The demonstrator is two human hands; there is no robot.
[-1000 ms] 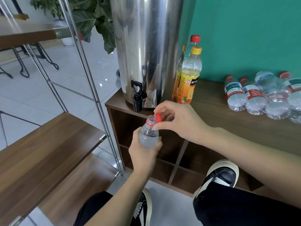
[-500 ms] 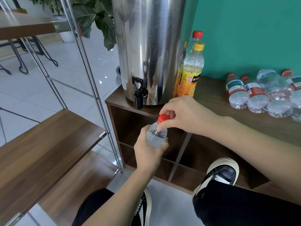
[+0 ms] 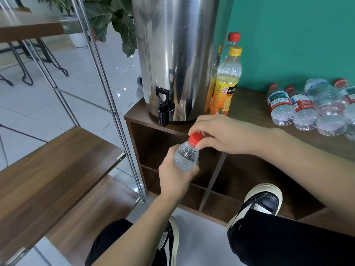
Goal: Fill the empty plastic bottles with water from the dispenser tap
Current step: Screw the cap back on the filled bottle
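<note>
Frame centre: left hand (image 3: 175,178) grips clear water bottle (image 3: 186,158) around its body, below and right of the dispenser tap (image 3: 163,108). Right hand (image 3: 222,134) pinches the red cap (image 3: 195,138). Right edge: water bottles (image 3: 307,110) lying on cabinet top (image 3: 249,106).

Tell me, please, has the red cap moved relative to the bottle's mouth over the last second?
Yes. The red cap was held beside the open neck; it now sits on the bottle, pinched by the right hand.
</note>
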